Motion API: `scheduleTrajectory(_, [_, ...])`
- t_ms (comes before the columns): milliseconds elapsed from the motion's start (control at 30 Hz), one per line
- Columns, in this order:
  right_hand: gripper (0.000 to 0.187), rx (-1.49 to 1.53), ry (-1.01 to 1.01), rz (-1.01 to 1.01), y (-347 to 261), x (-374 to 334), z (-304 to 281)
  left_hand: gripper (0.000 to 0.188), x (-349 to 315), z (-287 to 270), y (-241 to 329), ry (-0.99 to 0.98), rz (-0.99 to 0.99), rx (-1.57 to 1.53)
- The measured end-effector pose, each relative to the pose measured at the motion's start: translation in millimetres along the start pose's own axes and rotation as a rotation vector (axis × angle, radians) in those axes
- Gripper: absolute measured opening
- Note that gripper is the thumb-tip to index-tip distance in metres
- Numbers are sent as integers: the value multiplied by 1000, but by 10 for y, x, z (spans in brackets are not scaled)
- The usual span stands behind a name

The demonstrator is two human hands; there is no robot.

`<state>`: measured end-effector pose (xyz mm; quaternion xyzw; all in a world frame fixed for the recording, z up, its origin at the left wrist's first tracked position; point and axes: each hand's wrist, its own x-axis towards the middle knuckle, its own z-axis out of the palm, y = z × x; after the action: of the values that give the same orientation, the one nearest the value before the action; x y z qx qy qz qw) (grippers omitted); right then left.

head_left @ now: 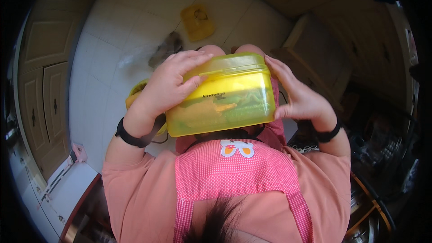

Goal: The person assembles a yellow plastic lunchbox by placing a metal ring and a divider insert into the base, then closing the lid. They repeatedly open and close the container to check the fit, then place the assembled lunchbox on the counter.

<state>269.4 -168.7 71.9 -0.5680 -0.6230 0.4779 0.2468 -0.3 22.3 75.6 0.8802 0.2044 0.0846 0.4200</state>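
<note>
A see-through yellow plastic storage box (198, 119) with a lid (231, 64) is held over my lap, its side turned up toward me. Through its wall show orange and green things whose kind I cannot make out. My left hand (177, 74) lies across the box's upper left corner, fingers over the lid and thumb on the side. On the opposite end, my right hand (299, 94) grips with its fingers at the lid's edge and its thumb low on the wall. Both hands wear dark wristbands.
Beyond my knees a yellow plastic piece (198, 22) lies on the tiled floor, with a dark greyish bundle (167, 48) nearer. Wooden cabinets (38, 94) line the left. To the right stands a brown box-like piece (315, 45); dark clutter and a metal rack (369, 216) are nearer.
</note>
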Motion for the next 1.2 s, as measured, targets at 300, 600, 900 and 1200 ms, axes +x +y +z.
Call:
scheduleTrajectory(300, [105,-269,264,-134,-211,-174,379,36,12,-2,108,-161,-29,-25])
scheduleTrajectory(600, [77,-441,324,-280,-174,-179,369,37,13,3,122,-168,11,59])
scheduleTrajectory(900, [70,-437,331,-303,-216,-252,469,40,-59,28,170,-173,2,153])
scheduleTrajectory(1200, [118,-181,329,77,-110,-402,611,48,-126,40,388,1,136,284])
